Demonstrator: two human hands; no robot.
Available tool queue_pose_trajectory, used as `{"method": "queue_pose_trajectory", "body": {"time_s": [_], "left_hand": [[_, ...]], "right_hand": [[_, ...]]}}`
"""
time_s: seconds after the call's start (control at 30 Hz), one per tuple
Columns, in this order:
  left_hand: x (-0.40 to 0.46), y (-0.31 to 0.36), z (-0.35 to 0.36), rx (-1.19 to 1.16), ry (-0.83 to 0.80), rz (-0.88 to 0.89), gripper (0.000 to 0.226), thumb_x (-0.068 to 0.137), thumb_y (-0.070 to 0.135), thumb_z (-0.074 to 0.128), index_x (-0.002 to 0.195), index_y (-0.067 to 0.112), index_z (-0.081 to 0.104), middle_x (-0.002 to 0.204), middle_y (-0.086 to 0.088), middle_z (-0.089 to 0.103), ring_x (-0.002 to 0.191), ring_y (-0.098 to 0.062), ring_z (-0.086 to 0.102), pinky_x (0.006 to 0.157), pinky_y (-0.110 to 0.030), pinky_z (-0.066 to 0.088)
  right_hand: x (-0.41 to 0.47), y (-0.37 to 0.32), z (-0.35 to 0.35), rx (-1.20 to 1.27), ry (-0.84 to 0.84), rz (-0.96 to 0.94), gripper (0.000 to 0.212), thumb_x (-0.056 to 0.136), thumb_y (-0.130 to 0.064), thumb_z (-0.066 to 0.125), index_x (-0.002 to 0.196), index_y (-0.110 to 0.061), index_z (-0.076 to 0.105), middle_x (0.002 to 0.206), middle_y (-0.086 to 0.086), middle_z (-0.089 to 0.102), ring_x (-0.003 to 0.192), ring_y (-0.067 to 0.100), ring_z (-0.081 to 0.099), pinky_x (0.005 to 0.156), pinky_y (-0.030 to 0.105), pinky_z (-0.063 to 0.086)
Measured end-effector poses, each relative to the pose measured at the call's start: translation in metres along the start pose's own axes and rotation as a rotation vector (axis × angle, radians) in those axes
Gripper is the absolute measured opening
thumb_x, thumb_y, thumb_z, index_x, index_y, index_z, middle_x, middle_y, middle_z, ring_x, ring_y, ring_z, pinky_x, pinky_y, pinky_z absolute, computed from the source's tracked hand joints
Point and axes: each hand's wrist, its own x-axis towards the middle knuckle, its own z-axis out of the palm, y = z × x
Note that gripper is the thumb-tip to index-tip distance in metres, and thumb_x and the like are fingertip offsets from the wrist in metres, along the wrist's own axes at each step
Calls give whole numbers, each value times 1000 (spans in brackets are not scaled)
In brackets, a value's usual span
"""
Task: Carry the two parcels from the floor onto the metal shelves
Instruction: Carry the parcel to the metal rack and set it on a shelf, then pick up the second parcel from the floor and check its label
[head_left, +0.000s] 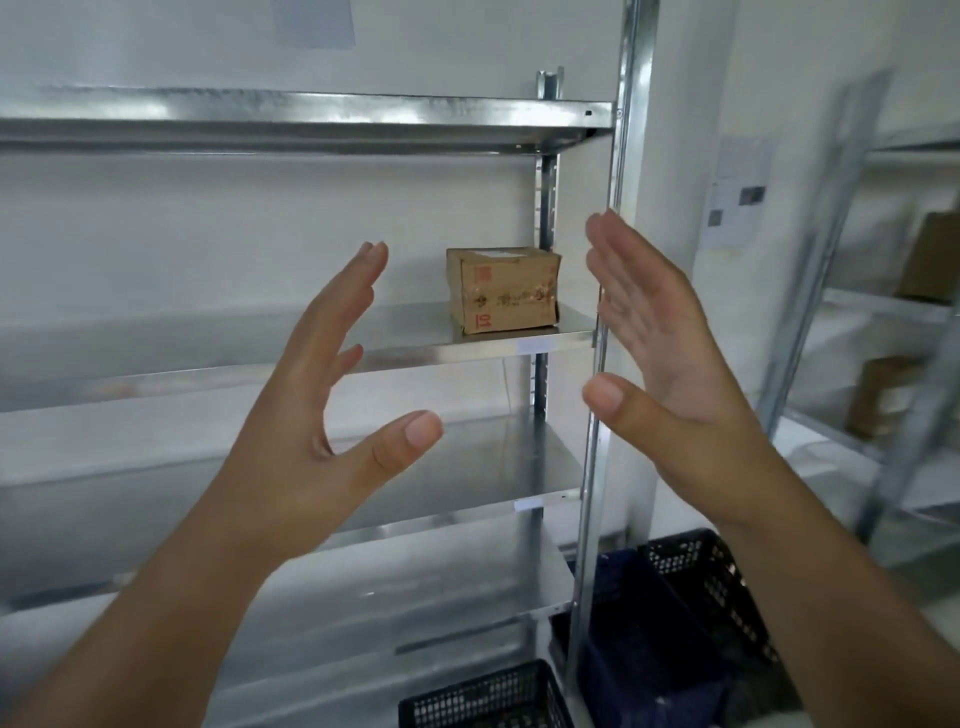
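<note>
A brown cardboard parcel (503, 290) with red markings and tape stands at the right end of a metal shelf (208, 364), close to the rear upright. My left hand (322, 415) and my right hand (660, 343) are raised in front of the shelf, palms facing each other, fingers spread, holding nothing. Both hands are nearer to me than the parcel and do not touch it. No second parcel shows on this rack.
The metal rack has further shelves above (311, 119) and below (467, 478). Its front upright (597, 415) runs between my right hand and the shelves. Black plastic crates (711, 587) sit on the floor. A second rack (883, 312) at the right holds brown boxes (930, 265).
</note>
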Motion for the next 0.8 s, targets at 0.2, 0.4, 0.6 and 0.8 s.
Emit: {"method": "queue_pose_trajectory", "body": {"time_s": [0.2, 0.4, 0.6, 0.8], "left_hand": [[-59, -4, -30, -152, -105, -14, 106, 80, 79, 64, 166, 34, 22, 171, 25, 26, 159, -4, 28, 125, -52, 32], [-107, 23, -34, -297, -152, -12, 97, 80, 80, 64, 160, 44, 25, 169, 27, 28, 159, -5, 29, 125, -54, 32], [-152, 69, -38, -298, -206, -16, 98, 81, 79, 64, 162, 40, 24, 169, 26, 28, 159, -5, 29, 125, -52, 33], [-198, 130, -11, -333, -303, -29, 104, 80, 80, 63, 165, 34, 24, 170, 25, 29, 159, -6, 30, 124, -53, 33]], "right_hand": [[-44, -66, 53, -103, 58, 90, 96, 85, -68, 59, 161, -26, 18, 170, -10, 24, 158, 7, 22, 129, 51, 20], [-96, -121, 69, -186, 96, 187, 87, 89, -51, 64, 160, -30, 17, 171, -12, 22, 158, 6, 21, 128, 51, 22], [-150, -166, 69, -197, 129, 211, 87, 87, -55, 64, 158, -33, 18, 171, -10, 22, 158, 8, 22, 128, 51, 23], [-231, -222, 46, -187, 221, 271, 85, 85, -61, 65, 155, -43, 19, 171, -12, 20, 159, 8, 20, 127, 53, 22]]}}
